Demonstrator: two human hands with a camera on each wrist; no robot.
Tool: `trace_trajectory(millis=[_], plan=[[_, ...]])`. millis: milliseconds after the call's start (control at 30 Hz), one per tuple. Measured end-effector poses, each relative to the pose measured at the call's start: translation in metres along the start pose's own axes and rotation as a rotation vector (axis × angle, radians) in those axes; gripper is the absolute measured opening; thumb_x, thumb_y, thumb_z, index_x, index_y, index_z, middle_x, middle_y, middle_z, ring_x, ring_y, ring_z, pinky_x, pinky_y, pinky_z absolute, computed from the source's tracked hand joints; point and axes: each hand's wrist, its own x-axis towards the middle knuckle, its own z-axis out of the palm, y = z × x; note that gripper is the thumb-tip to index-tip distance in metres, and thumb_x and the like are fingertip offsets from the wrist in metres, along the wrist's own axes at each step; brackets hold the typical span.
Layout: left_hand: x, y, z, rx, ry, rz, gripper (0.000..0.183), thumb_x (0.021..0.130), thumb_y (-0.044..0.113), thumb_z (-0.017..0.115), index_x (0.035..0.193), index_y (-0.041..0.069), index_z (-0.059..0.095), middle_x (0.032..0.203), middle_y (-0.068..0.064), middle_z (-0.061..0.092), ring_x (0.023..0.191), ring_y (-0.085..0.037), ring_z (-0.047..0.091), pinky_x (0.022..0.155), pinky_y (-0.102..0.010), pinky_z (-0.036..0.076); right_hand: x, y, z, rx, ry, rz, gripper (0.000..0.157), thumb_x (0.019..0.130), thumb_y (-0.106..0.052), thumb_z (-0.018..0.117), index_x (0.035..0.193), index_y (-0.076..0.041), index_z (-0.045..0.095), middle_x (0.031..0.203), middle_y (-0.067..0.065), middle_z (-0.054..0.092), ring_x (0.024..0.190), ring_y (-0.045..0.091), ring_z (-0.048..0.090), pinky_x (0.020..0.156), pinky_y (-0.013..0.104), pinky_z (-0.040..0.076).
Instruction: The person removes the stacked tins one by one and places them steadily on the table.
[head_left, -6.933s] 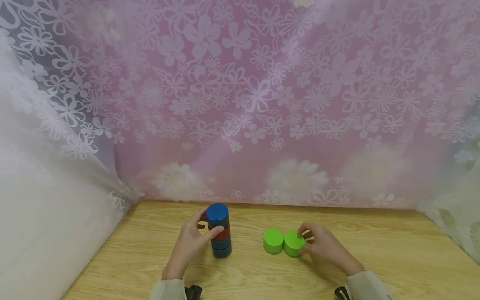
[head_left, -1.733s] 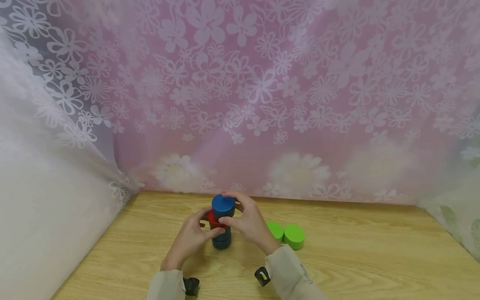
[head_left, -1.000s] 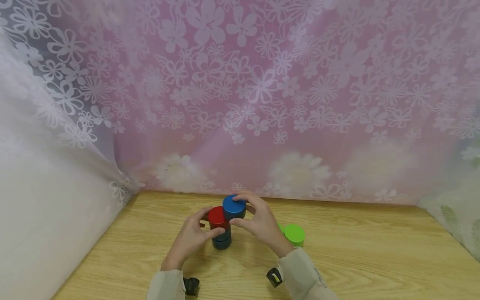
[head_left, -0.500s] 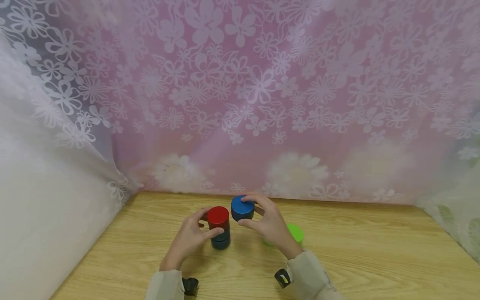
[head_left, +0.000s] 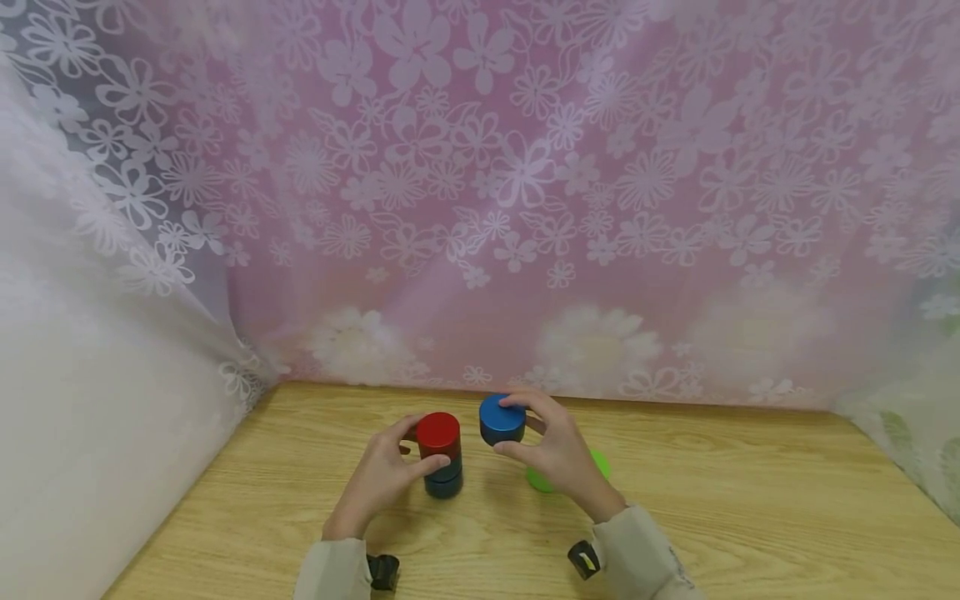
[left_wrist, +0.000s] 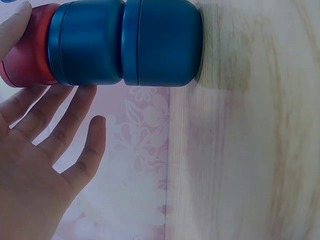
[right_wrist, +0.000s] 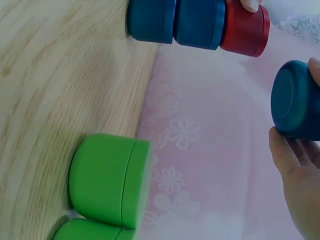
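In the head view a stack of round lidded tins stands upright at mid-table: a red tin (head_left: 438, 432) on top of two blue tins (left_wrist: 90, 42). My left hand (head_left: 378, 475) grips the stack at the red tin, thumb on the near side. In the left wrist view its fingers also reach the upper blue tin. Another blue tin (head_left: 502, 419) is in the air to the right of the stack, apart from it. My right hand (head_left: 558, 454) holds it between thumb and fingers. In the right wrist view its underside (right_wrist: 284, 97) shows.
Two green tins (right_wrist: 107, 180) stand side by side on the wooden table (head_left: 750, 500), partly hidden behind my right hand in the head view. A floral curtain (head_left: 525, 208) hangs along the table's back edge, with pale cloth at both sides.
My right hand has lifted the top blue tin off the red one and carried it to the right, earlier having been at the green tins. My left hand stays on the stack.
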Motion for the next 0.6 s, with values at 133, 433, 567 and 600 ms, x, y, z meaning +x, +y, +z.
trace_trajectory(millis=[133, 433, 567, 600], plan=[[-0.001, 0.0, 0.0, -0.002, -0.001, 0.006, 0.058, 0.082, 0.022, 0.088, 0.133, 0.005, 0.064, 0.114, 0.0, 0.072, 0.104, -0.021, 0.065, 0.089, -0.049, 0.052, -0.002, 0.001, -0.003, -0.005, -0.001, -0.006, 0.05, 0.077, 0.012, 0.083, 0.123, 0.005, 0.063, 0.133, 0.026, 0.056, 0.122, 0.044, 0.057, 0.097, 0.044, 0.053], [-0.001, -0.002, 0.0, -0.006, -0.006, 0.009, 0.058, 0.083, 0.022, 0.088, 0.133, 0.005, 0.064, 0.112, 0.0, 0.072, 0.103, -0.02, 0.065, 0.09, -0.048, 0.052, -0.007, 0.002, -0.01, -0.035, -0.005, -0.025, 0.05, 0.076, 0.011, 0.084, 0.121, 0.004, 0.064, 0.134, 0.023, 0.058, 0.123, 0.044, 0.057, 0.096, 0.044, 0.053], [-0.001, -0.001, 0.0, -0.001, -0.002, 0.002, 0.057, 0.083, 0.021, 0.087, 0.133, 0.006, 0.064, 0.111, 0.003, 0.072, 0.103, -0.018, 0.065, 0.09, -0.045, 0.051, -0.008, 0.003, -0.014, -0.049, -0.001, -0.023, 0.05, 0.077, 0.011, 0.083, 0.122, 0.004, 0.064, 0.135, 0.023, 0.058, 0.123, 0.044, 0.057, 0.096, 0.047, 0.053], [-0.001, -0.001, 0.0, 0.0, -0.002, 0.001, 0.057, 0.083, 0.021, 0.087, 0.133, 0.006, 0.064, 0.111, 0.003, 0.072, 0.102, -0.018, 0.065, 0.09, -0.045, 0.051, -0.009, 0.003, -0.015, -0.052, 0.0, -0.015, 0.051, 0.077, 0.011, 0.083, 0.122, 0.003, 0.064, 0.135, 0.022, 0.057, 0.123, 0.044, 0.057, 0.096, 0.047, 0.053]])
